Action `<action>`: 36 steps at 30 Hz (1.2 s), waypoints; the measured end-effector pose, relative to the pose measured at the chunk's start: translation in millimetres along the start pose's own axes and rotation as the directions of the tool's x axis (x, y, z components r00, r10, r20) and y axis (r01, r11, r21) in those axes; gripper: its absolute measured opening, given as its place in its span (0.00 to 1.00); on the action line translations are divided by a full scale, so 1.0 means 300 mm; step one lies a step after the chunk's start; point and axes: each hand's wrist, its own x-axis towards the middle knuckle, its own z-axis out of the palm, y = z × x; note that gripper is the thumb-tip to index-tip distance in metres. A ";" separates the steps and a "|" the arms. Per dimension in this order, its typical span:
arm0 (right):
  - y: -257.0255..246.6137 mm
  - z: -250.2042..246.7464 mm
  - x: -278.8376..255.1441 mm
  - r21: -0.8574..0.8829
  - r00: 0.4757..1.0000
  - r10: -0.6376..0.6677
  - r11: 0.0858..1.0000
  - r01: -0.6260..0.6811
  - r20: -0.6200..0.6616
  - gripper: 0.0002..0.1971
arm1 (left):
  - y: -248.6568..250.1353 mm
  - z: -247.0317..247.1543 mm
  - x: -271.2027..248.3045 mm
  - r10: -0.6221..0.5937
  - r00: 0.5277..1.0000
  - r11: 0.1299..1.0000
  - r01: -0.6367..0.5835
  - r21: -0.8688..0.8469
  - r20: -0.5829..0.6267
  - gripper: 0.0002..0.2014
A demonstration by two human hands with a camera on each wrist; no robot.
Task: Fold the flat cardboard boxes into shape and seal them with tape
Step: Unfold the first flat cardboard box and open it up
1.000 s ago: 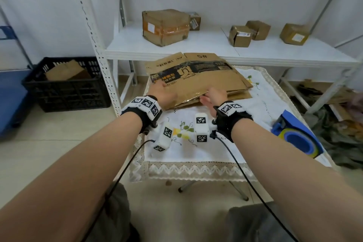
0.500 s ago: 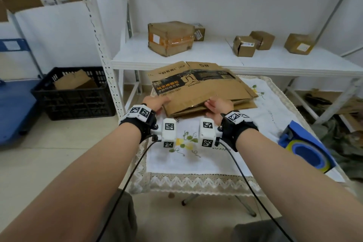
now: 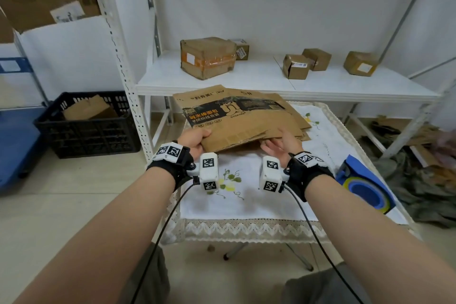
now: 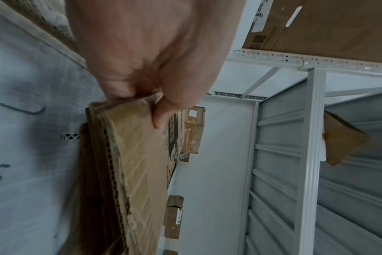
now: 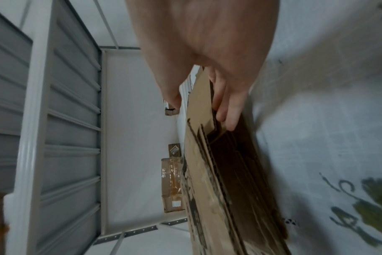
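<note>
A stack of flat cardboard boxes (image 3: 299, 119) lies on the cloth-covered table (image 3: 246, 205). The top flat box (image 3: 246, 128), printed black and orange, has its near edge lifted. My left hand (image 3: 197, 142) pinches its near left corner; in the left wrist view the thumb lies on top of the flat box (image 4: 137, 163) and the left hand (image 4: 142, 96) curls round the edge. My right hand (image 3: 276, 144) is palm-up, with straight fingers (image 5: 227, 110) slipped under the top flat box (image 5: 201, 151). Its thumb hovers above the sheet.
A blue tape dispenser (image 3: 365, 187) with yellow tape sits at the table's right edge. The white shelf (image 3: 271, 84) behind holds several sealed boxes (image 3: 207, 57). A black crate (image 3: 86, 128) stands on the floor at the left.
The left hand went from resting on the top box to pinching its corner. The right fingers slid under the near edge, which has risen off the stack.
</note>
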 end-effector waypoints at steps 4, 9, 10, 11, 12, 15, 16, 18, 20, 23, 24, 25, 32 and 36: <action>-0.034 -0.011 -0.045 -0.037 0.999 0.029 0.999 -0.030 -0.025 0.23 | 0.018 -0.036 -0.049 -0.007 1.000 1.000 0.007 0.014 -0.009 0.19; -0.033 -0.010 -0.073 -0.130 0.999 0.034 0.991 -0.038 -0.032 0.25 | 0.040 -0.065 -0.096 -0.008 1.000 1.000 0.007 0.025 0.014 0.18; -0.035 -0.010 -0.077 -0.096 0.998 0.048 0.994 -0.051 -0.033 0.27 | 0.049 -0.070 -0.103 -0.010 1.000 1.000 0.009 0.027 0.020 0.18; -0.036 -0.009 -0.083 -0.051 0.998 0.058 0.997 -0.060 -0.026 0.27 | 0.055 -0.073 -0.114 -0.016 1.000 1.000 0.015 0.024 0.025 0.18; -0.036 -0.007 -0.102 0.005 0.998 0.055 0.998 -0.055 -0.009 0.25 | 0.062 -0.076 -0.129 -0.021 0.999 1.000 0.020 0.019 0.034 0.18; -0.026 -0.008 -0.107 0.156 1.000 0.022 0.988 -0.019 -0.018 0.16 | 0.068 -0.078 -0.155 -0.013 0.999 1.000 0.014 -0.017 0.050 0.18; -0.020 -0.012 -0.100 0.225 0.999 0.022 0.974 -0.016 -0.026 0.15 | 0.064 -0.078 -0.159 -0.006 0.999 0.999 0.008 -0.034 0.054 0.17; -0.015 -0.014 -0.103 0.355 1.000 0.017 0.935 -0.021 0.015 0.07 | 0.056 -0.087 -0.162 0.000 0.999 0.999 0.002 -0.054 0.049 0.14; -0.018 -0.019 -0.118 0.422 0.997 0.006 0.906 -0.038 0.078 0.03 | 0.041 -0.097 -0.162 -0.010 0.999 0.998 0.013 -0.066 0.044 0.10; -0.014 -0.031 -0.115 0.392 0.987 0.024 0.916 -0.085 0.156 0.09 | 0.020 -0.113 -0.160 -0.018 0.999 0.997 0.022 -0.080 0.046 0.07; -0.009 -0.035 -0.106 0.376 0.984 0.038 0.921 -0.102 0.174 0.13 | 0.014 -0.117 -0.156 -0.014 0.999 0.995 0.019 -0.095 0.048 0.07; -0.004 -0.035 -0.099 0.363 0.982 0.050 0.925 -0.114 0.181 0.16 | 0.008 -0.119 -0.152 -0.010 0.999 0.995 0.015 -0.103 0.043 0.07; 0.051 -0.061 -0.037 0.243 0.963 0.131 0.951 -0.189 0.235 0.51 | -0.008 -0.088 -0.137 -0.018 1.000 0.989 0.016 -0.145 -0.012 0.10; 0.044 -0.058 -0.041 0.257 0.938 0.181 0.931 -0.260 0.294 0.64 | 0.005 -0.052 -0.114 -0.008 1.000 0.990 0.006 -0.138 -0.013 0.12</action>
